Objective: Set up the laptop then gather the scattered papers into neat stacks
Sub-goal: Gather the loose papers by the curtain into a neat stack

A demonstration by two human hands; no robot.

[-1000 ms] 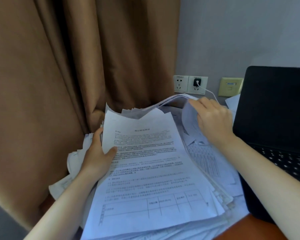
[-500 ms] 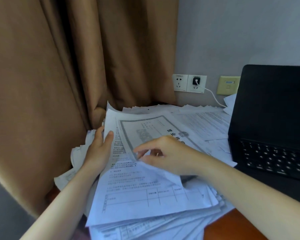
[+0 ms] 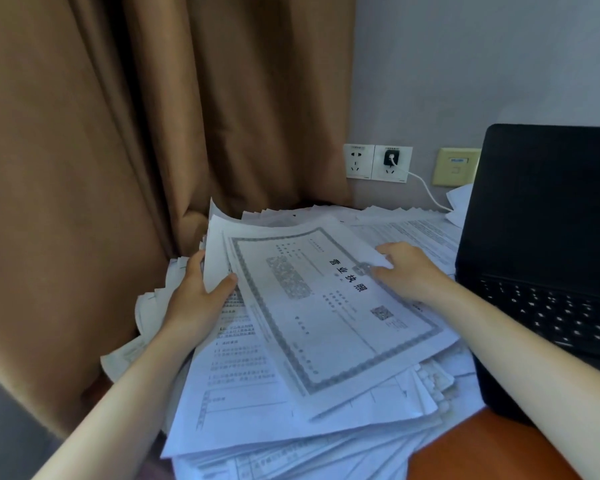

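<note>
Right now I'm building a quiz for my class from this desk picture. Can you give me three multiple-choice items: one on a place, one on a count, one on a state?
1. Where does the laptop stand relative to the paper stack?
A. To its right
B. To its left
C. On top of it

2. How many of the two white wall sockets have a plug in them?
A. None
B. One
C. Both

3. What state is the laptop in?
A. Lid shut
B. Open, screen lit
C. Open, screen dark

Answers:
1 A: it stands at the right edge of the view, beside the paper stack.
2 B: only the right socket holds a plug, with a white cable.
3 C: the keyboard shows and the screen is black.
</note>
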